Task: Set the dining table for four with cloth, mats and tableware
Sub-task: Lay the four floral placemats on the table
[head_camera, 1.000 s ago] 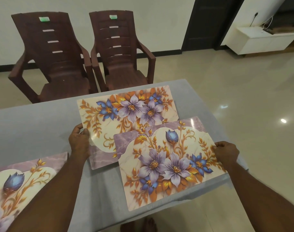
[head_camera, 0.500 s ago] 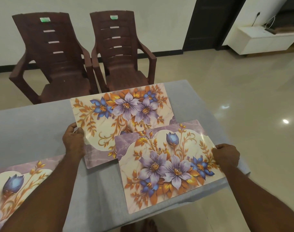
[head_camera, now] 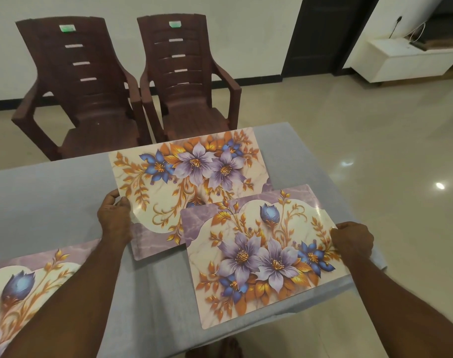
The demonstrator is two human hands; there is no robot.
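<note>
A grey cloth (head_camera: 52, 202) covers the table. Three floral mats with purple and blue flowers lie on it. The far mat (head_camera: 189, 177) reaches toward the table's back edge, and my left hand (head_camera: 114, 218) grips its left edge. The near mat (head_camera: 266, 257) overlaps the far mat's lower right corner and overhangs the front edge a little. My right hand (head_camera: 353, 240) pinches its right edge. A third mat (head_camera: 26, 288) lies at the lower left, partly under my left forearm.
Two dark brown plastic chairs (head_camera: 73, 94) (head_camera: 186, 81) stand side by side behind the table's back edge. The table's right edge (head_camera: 331, 177) drops to a glossy tiled floor. A white low cabinet (head_camera: 406, 59) and a dark door (head_camera: 323, 34) are far right.
My left hand has slid the far mat away from me toward the back edge, so it overlaps the near mat less. My right hand still holds the near mat in place.
</note>
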